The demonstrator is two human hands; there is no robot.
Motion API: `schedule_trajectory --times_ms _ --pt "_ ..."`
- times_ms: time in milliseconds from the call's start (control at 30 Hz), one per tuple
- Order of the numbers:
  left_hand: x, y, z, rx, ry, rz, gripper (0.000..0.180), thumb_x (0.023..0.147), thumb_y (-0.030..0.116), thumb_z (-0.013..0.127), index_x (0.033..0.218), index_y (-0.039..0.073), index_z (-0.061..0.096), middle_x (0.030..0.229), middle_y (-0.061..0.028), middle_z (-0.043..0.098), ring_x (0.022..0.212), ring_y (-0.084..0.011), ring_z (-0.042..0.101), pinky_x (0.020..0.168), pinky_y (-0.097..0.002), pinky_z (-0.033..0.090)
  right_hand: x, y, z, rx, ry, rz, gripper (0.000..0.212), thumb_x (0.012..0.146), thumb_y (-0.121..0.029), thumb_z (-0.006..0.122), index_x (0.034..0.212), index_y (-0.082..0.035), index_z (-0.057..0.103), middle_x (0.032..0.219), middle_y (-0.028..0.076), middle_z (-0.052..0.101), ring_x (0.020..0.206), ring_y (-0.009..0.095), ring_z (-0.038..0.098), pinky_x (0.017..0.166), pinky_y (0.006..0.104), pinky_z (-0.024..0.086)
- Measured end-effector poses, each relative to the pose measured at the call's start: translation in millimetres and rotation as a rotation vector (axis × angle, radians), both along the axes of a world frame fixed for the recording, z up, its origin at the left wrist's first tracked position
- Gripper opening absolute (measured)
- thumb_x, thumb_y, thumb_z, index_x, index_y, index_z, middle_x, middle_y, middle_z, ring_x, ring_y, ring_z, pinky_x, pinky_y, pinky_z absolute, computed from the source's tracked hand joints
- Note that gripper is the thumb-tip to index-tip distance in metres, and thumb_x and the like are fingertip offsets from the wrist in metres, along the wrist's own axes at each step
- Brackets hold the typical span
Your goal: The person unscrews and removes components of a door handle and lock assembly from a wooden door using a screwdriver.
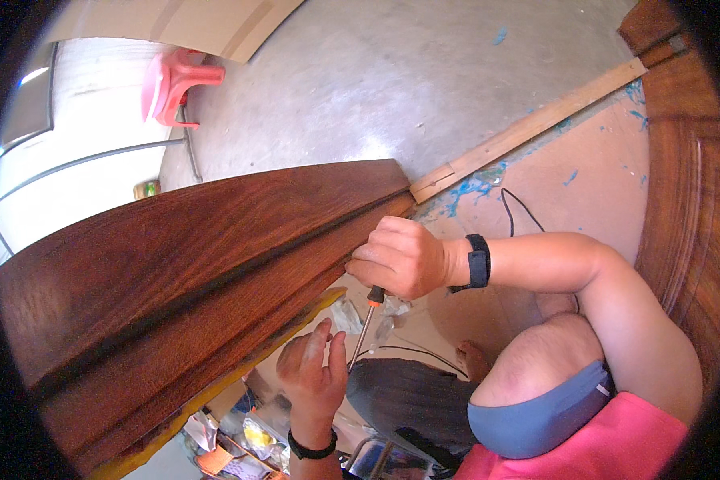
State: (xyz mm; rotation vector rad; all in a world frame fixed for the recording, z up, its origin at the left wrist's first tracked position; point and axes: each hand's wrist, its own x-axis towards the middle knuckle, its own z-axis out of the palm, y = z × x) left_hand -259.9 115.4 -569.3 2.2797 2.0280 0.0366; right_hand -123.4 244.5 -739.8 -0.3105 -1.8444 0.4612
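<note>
My right hand (pixel 400 256), closed in a fist with a black band at the wrist, is at the edge of a dark red-brown wooden panel (pixel 216 232) with a long groove. From below that fist comes a screwdriver (pixel 368 324) with a black and orange handle; its metal shaft slants down toward the left, and its tip cannot be made out. My left hand (pixel 312 368) is raised beside the shaft, thumb and forefinger apart, nothing visible between them. A dark band circles that wrist too. Along the panel's lower edge runs a yellow strip (pixel 240 380).
A pale wooden strip (pixel 536 124) stretches from the panel to carved brown woodwork (pixel 684 208) at right. Blue scraps (pixel 460 192) and a black cable (pixel 510 212) lie on the floor. A pink stool (pixel 172 84) stands upper left, near cardboard (pixel 176 28). Packets (pixel 256 436) clutter the lower left.
</note>
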Motion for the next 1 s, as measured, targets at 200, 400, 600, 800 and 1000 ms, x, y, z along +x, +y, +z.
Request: schedule_trajectory --times_ms 200,400,600,800,1000 --pt "-6 -9 2 0.041 -0.023 0.049 0.033 0.080 0.003 0.074 0.111 0.003 0.062 0.080 -0.0134 0.067 0.066 -0.0299 0.064 0.059 -0.0390 0.049 -5 0 -1 0.023 -0.014 -0.024 0.021 0.069 -0.019 0.058 0.082 -0.003 0.065 0.072 0.003 0.051 0.061 0.018 0.050 0.055 0.0319 0.039" --pt "-7 -16 5 0.064 0.001 0.126 0.018 0.084 0.004 0.073 0.101 0.003 0.069 0.080 -0.0111 0.069 0.064 -0.0202 0.063 0.051 -0.0309 0.045 -12 0 -1 0.023 -0.060 -0.008 0.014 0.069 -0.020 0.058 0.074 -0.007 0.058 0.068 0.003 0.046 0.061 0.019 0.050 0.056 0.0322 0.040" --pt "-2 -15 9 0.066 -0.045 0.168 0.018 0.084 0.003 0.072 0.102 0.003 0.069 0.078 -0.0108 0.068 0.062 -0.0209 0.062 0.056 -0.0328 0.047 -14 -1 -3 0.005 -0.045 -0.003 0.015 0.069 -0.020 0.060 0.075 -0.007 0.057 0.069 0.004 0.046 0.061 0.019 0.051 0.056 0.0329 0.040" --pt "2 -13 12 0.044 -0.028 0.213 0.019 0.083 0.006 0.073 0.102 0.006 0.069 0.079 -0.0084 0.069 0.062 -0.0214 0.061 0.077 -0.0393 0.045 -10 -1 -2 -0.006 -0.049 0.003 0.014 0.068 -0.019 0.062 0.074 -0.007 0.057 0.069 0.003 0.047 0.061 0.019 0.051 0.056 0.0330 0.040" --pt "0 -5 7 0.042 0.042 0.165 0.020 0.083 0.009 0.074 0.102 0.009 0.070 0.079 -0.0056 0.070 0.062 -0.0204 0.060 0.077 -0.0400 0.041 1 -7 -20 0.000 -0.099 0.061 0.012 0.068 -0.018 0.062 0.071 -0.009 0.055 0.068 0.003 0.046 0.061 0.019 0.050 0.055 0.0326 0.038"
